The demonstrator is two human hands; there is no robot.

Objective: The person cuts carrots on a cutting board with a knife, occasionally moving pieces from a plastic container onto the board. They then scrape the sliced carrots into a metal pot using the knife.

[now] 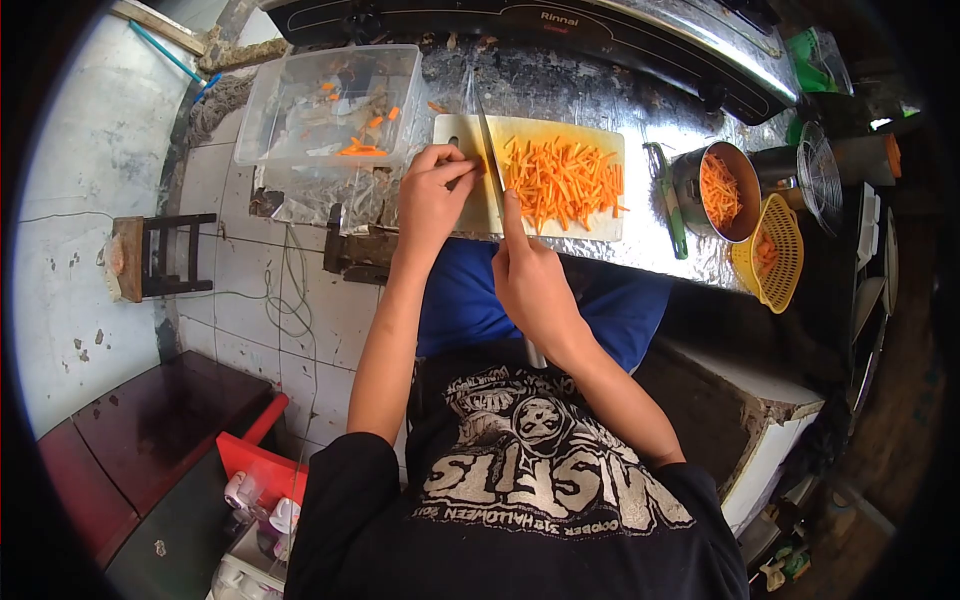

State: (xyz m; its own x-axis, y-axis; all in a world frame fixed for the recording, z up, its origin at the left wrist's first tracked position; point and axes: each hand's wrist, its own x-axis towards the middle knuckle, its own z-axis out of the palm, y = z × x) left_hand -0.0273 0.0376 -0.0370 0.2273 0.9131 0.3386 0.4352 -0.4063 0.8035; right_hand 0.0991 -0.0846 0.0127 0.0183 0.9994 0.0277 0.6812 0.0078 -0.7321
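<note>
A white cutting board (606, 228) lies on the counter with a heap of carrot sticks (562, 182) over its middle and right part. My right hand (537, 285) grips a knife (490, 145) from above, its index finger stretched along the blade's spine. The blade points away from me, left of the heap. Just left of the blade, my left hand (432, 198) has its fingers curled down at the board, holding a piece of carrot (479, 163) that the fingertips mostly hide.
A clear plastic box (330, 105) with some carrot bits stands left of the board. To the right are a green-handled peeler-like tool (667, 203), a metal pot (742, 228) of shredded carrot, a yellow basket (785, 255) and a wire strainer (820, 180). A Rinnai stove (540, 35) stands behind.
</note>
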